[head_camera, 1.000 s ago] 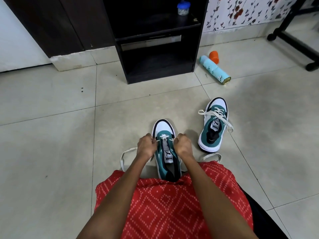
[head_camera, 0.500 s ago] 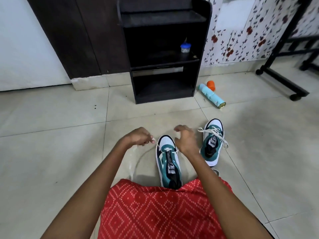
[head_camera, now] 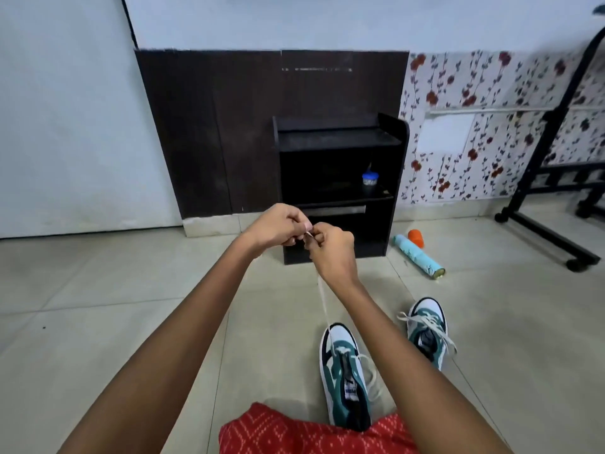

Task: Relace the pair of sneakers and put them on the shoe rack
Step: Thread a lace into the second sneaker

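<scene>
The left hand [head_camera: 278, 226] is raised in front of the person, and its fingers [head_camera: 299, 224] are curled and pinch the end of a white lace [head_camera: 324, 303]. The right hand [head_camera: 334, 247] touches it just at the right, and its fingers [head_camera: 322, 235] are also curled and pinch the same lace; whether it holds one end or both I cannot tell. From the two hands the lace goes down and toward the person, stretched almost straight, to the first eyelets near the toe of the near sneaker [head_camera: 345, 378].

This sneaker stands on the floor [head_camera: 131, 322], low and a little right of the hands. Its long axis runs away from the person, with the toe far and the heel against the red cloth [head_camera: 311, 434]. I think the lace ends are being made equal, so the next move must bring the fingers down along the lace to the eyelets; the right hand is a little nearer.

The black shoe rack [head_camera: 334, 140] stands far behind the hands, well apart from both shoes. The second sneaker [head_camera: 425, 332], at the right, carries a loose lace already.
</scene>
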